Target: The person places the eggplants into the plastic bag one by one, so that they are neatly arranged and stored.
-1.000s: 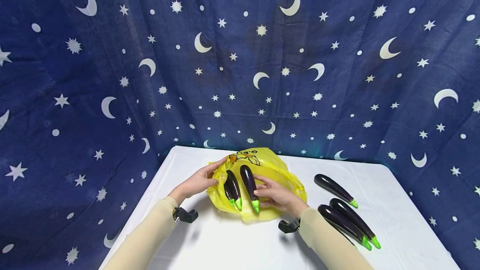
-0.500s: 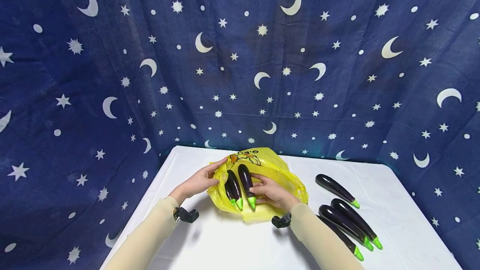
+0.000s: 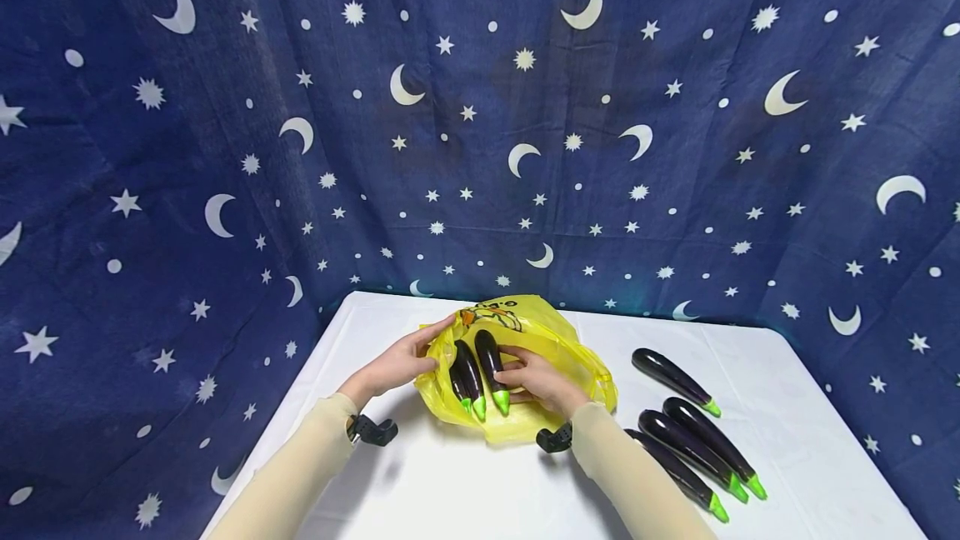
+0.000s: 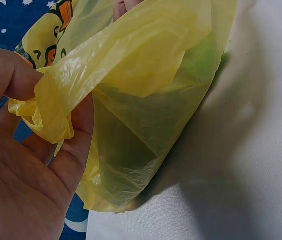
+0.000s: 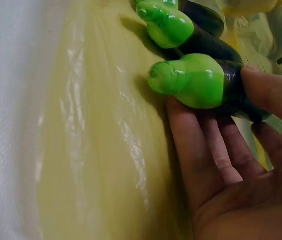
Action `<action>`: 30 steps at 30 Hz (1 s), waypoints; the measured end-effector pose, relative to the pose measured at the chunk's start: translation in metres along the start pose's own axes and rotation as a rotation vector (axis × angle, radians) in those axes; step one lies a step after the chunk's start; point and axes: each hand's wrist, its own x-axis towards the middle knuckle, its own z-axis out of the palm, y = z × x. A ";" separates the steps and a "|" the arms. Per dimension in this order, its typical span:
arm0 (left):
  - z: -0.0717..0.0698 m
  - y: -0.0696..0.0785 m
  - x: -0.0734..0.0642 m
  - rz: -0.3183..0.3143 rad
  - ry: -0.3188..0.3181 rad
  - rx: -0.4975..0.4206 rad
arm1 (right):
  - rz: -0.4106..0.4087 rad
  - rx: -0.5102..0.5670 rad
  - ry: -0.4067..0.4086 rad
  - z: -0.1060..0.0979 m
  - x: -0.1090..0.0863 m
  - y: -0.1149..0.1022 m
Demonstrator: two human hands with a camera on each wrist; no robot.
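A yellow plastic bag (image 3: 566,348) lies on the table with its mouth toward me. My left hand (image 3: 397,363) pinches the left edge of its mouth; in the left wrist view the plastic is bunched between thumb and fingers. Inside the mouth, my right hand (image 3: 543,382) holds a dark purple eggplant (image 3: 488,357) near its green stem end. In the right wrist view the thumb presses on top of this eggplant (image 5: 201,82) and the fingers lie under it. Two more eggplants, one a second eggplant (image 3: 468,369), lie just left of it in the bag.
Several eggplants lie on the white table (image 3: 465,490) to the right: a single eggplant (image 3: 671,377) farther back and a nearer group with an eggplant (image 3: 690,448) in its middle. A dark blue curtain (image 3: 480,148) with moons and stars stands behind the table.
My right hand has moved left with the eggplant, bringing it closer to the two others in the bag. My left hand stays on the bag's edge.
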 end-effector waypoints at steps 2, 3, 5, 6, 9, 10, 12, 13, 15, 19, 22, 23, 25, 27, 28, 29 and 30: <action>0.000 0.001 0.000 -0.001 -0.002 0.000 | 0.001 -0.037 0.024 0.002 0.001 -0.001; 0.000 0.001 0.000 -0.001 -0.004 -0.003 | 0.002 -0.057 0.036 0.003 0.001 -0.001; 0.000 0.001 0.000 -0.001 -0.006 -0.002 | 0.004 -0.095 0.056 0.005 0.002 -0.003; 0.000 0.001 0.000 0.000 -0.007 -0.001 | 0.006 -0.109 0.065 0.006 0.002 -0.004; 0.000 0.001 0.001 0.001 -0.005 0.004 | 0.003 -0.142 0.083 0.008 0.003 -0.004; 0.000 0.001 0.001 0.000 -0.003 0.007 | 0.003 -0.150 0.088 0.008 0.004 -0.004; 0.001 0.000 0.001 0.001 -0.001 0.010 | -0.003 -0.155 0.097 0.009 0.004 -0.003; 0.001 -0.001 0.001 0.000 0.000 0.010 | -0.005 -0.159 0.100 0.009 0.004 -0.003; 0.001 -0.001 0.001 -0.004 0.000 0.006 | -0.015 -0.166 0.107 0.010 0.005 -0.001; 0.002 -0.001 0.001 -0.010 0.000 -0.009 | -0.029 -0.173 0.122 0.011 0.005 0.001; 0.002 -0.001 0.001 -0.010 -0.002 -0.019 | -0.039 -0.179 0.137 0.011 0.006 0.003; 0.002 -0.001 0.001 -0.010 -0.002 -0.020 | -0.041 -0.178 0.140 0.011 0.006 0.004; 0.002 -0.001 0.002 -0.009 -0.004 -0.019 | -0.045 -0.180 0.145 0.012 0.005 0.004; 0.002 -0.001 0.002 -0.010 -0.008 -0.014 | -0.047 -0.176 0.147 0.012 0.005 0.004; 0.002 -0.002 0.002 -0.009 -0.010 -0.012 | -0.047 -0.172 0.147 0.012 0.005 0.004; 0.002 -0.002 0.003 -0.009 -0.010 -0.010 | -0.045 -0.167 0.147 0.012 0.005 0.005; 0.002 -0.002 0.003 -0.007 -0.011 -0.006 | -0.046 -0.167 0.147 0.012 0.005 0.005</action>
